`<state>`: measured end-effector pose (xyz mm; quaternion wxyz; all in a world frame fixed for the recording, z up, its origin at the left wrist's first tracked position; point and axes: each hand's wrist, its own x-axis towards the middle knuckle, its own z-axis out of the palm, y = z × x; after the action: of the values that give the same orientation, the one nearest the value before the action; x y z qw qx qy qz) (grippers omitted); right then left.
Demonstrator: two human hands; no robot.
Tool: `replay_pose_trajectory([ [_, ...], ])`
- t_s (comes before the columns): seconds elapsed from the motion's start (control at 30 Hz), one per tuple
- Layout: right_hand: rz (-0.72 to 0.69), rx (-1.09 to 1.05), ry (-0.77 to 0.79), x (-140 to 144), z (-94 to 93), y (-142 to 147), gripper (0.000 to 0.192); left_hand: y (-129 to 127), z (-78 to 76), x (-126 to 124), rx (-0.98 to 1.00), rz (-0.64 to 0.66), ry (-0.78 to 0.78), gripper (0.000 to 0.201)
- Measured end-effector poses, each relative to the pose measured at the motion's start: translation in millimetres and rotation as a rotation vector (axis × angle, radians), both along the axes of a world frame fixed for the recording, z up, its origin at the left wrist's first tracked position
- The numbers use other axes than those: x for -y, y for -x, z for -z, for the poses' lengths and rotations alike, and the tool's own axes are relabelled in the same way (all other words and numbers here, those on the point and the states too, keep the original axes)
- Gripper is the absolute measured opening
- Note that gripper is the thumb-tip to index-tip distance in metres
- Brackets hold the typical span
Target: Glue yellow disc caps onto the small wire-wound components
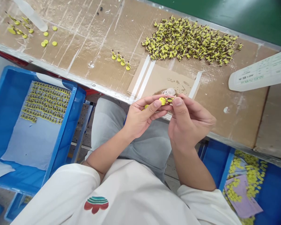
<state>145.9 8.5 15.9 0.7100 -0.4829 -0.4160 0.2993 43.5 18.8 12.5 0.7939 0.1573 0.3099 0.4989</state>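
Observation:
Between the thumb and fingers of my left hand (pixel 141 114) is a round yellow base (pixel 162 101), with more yellow showing lower in the same hand. My right hand (pixel 189 120) pinches a small yellow and dark figurine (pixel 170 100) right beside that base; whether the two touch I cannot tell. Just beyond my fingertips a small clear cup (pixel 169 92) sits on a taped cardboard sheet (pixel 152 79). A short row of several figurines on yellow bases (pixel 122 62) stands to the left of the sheet.
A big heap of yellow and dark figurines (pixel 189 40) lies at the back. A white bottle (pixel 257 70) is at right. Loose yellow bases (pixel 54 43) lie at far left. Blue bins hold rows of figurines (pixel 46 101) at left and yellow discs (pixel 234 189) at right.

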Motion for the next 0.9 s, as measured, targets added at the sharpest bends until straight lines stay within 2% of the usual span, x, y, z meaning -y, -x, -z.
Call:
replay_pose_trajectory([
  [0.57, 0.056, -0.013, 0.064, -0.5, -1.6, -0.9, 0.013, -1.5, 2.9, -0.5, -0.023, -0.005, -0.082, 0.021],
  [0.9, 0.100, 0.081, -0.001, -2.8, 2.4, -2.8, 0.011, -3.3, 4.3, -2.3, -0.009, -0.025, -0.035, 0.027],
])
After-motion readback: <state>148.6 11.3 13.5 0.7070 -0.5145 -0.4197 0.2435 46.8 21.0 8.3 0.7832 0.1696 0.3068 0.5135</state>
